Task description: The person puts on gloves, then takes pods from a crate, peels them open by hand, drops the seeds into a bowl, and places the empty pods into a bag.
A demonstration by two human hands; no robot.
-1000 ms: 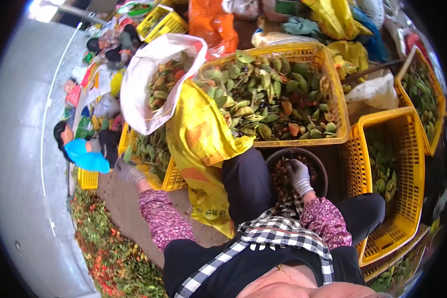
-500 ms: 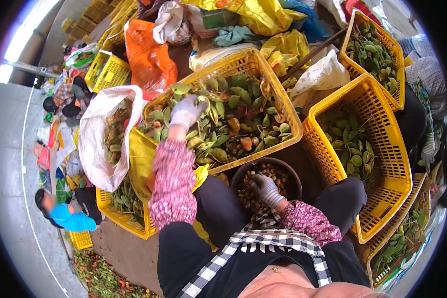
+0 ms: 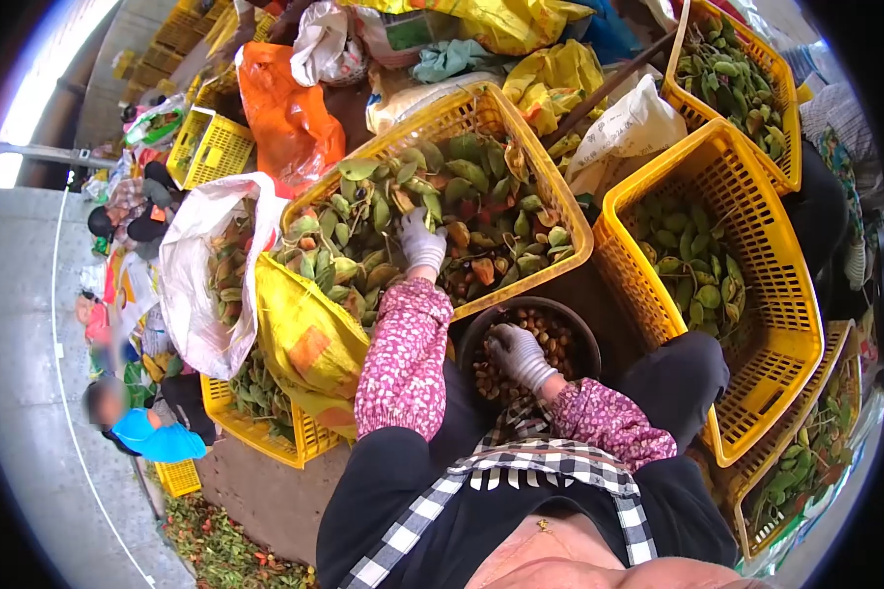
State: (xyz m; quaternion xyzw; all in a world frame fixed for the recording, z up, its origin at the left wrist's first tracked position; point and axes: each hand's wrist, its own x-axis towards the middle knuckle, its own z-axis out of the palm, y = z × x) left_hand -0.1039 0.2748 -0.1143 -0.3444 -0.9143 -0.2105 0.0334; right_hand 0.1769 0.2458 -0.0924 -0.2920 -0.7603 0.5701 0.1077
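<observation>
Inside the large yellow crate my left hand, in a grey-white glove, reaches among green pods; its fingertips are partly lost in the pods, so a grip cannot be made out. Between my knees stands a dark round bowl of small brown pieces. My right hand, gloved in striped grey, rests on these pieces, fingers curled down. What it holds, if anything, is hidden.
A yellow crate of pods stands at the right, another behind it. Left are a white sack, a yellow sack and a low crate. A person in blue sits far left; another person is at right.
My left hand has gone from holding a green pod out at the left to the large crate, and has since moved right and down within it. My right hand stays in the bowl. The view has shifted.
</observation>
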